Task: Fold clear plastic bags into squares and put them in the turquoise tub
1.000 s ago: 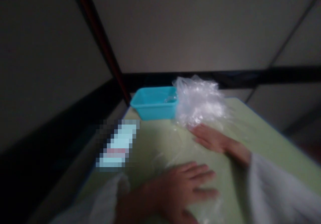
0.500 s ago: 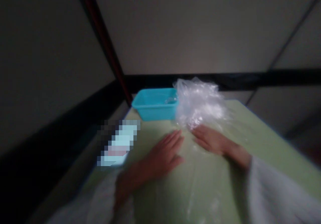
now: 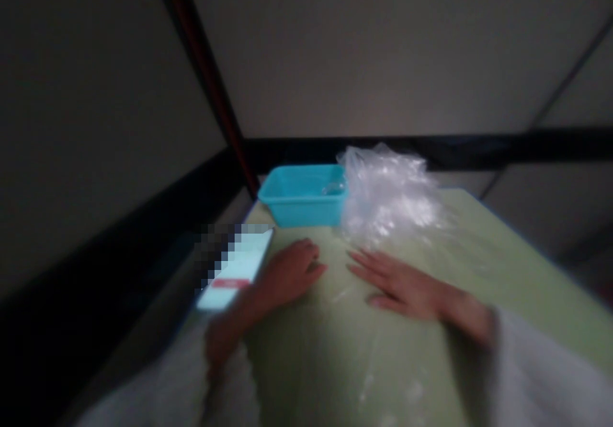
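My left hand (image 3: 291, 275) is over the pale green tabletop (image 3: 507, 267), its fingers loosely bent and the thumb apart from them. I see nothing in its grasp, and the phone lies just beside that wrist. Flat and open, with fingers spread, my right hand (image 3: 400, 283) rests on a clear plastic sheet or bag (image 3: 368, 376) spread along the table. The sheet's glossy streaks run between my forearms, but its edges are hard to make out. Just beyond my right fingertips sits a crumpled heap of clear plastic (image 3: 390, 194).
A turquoise plastic basin (image 3: 306, 213) stands at the far left of the table, with something clear inside its right end. The lit phone (image 3: 234, 270), partly pixelated, lies at the left edge. Behind the table rises a grey wall (image 3: 383, 50) with a dark band.
My left hand has moved left toward the phone, and its fingers have bent. My right hand has drawn slightly nearer to me, its fingers spreading. The view has shifted a little.
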`<state>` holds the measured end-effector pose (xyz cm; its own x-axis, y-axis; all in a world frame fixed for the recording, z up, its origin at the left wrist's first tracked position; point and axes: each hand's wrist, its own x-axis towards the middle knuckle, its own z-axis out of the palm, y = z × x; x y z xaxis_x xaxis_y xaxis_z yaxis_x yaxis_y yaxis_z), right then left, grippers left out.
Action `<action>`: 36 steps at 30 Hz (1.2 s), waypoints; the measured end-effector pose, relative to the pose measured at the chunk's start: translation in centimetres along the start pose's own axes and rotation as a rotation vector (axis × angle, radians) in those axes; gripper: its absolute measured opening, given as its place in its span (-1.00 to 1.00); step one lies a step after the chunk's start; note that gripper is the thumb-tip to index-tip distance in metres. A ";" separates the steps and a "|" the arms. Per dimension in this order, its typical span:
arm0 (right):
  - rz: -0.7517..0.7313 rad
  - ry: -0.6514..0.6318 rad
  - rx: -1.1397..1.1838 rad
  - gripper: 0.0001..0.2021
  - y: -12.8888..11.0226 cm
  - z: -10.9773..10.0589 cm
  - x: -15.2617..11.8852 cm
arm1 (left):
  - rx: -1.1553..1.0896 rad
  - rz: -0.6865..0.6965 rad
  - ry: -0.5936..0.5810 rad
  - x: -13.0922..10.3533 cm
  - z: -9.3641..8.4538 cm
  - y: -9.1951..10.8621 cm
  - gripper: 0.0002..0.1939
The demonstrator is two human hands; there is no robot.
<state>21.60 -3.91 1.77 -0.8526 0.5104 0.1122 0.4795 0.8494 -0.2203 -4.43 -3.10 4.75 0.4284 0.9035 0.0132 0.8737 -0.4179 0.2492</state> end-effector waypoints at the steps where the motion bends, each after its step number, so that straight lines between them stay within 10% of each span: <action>1: 0.029 -0.022 0.000 -0.38 0.0 0.3 -0.1 | 0.004 -0.046 -0.025 -0.1 -0.5 -0.1 -0.84; 20: 0.230 0.110 -0.247 -0.38 -3.0 1.8 -1.0 | -0.352 -0.102 -0.041 -0.2 -0.1 -0.3 -0.87; 31: 0.155 0.267 -0.130 -0.69 -2.9 -0.8 -0.3 | -1.233 -0.016 -0.326 -0.7 1.4 1.7 -0.68; 36: 0.121 0.339 -0.102 -0.65 -1.8 -0.9 -0.7 | -0.920 0.066 -0.185 -0.9 2.3 1.6 -0.75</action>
<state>21.53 -5.65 2.97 -0.6794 0.6087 0.4098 0.6054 0.7805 -0.1557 -2.89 -4.80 2.90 0.5696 0.8180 -0.0798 0.3549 -0.1572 0.9216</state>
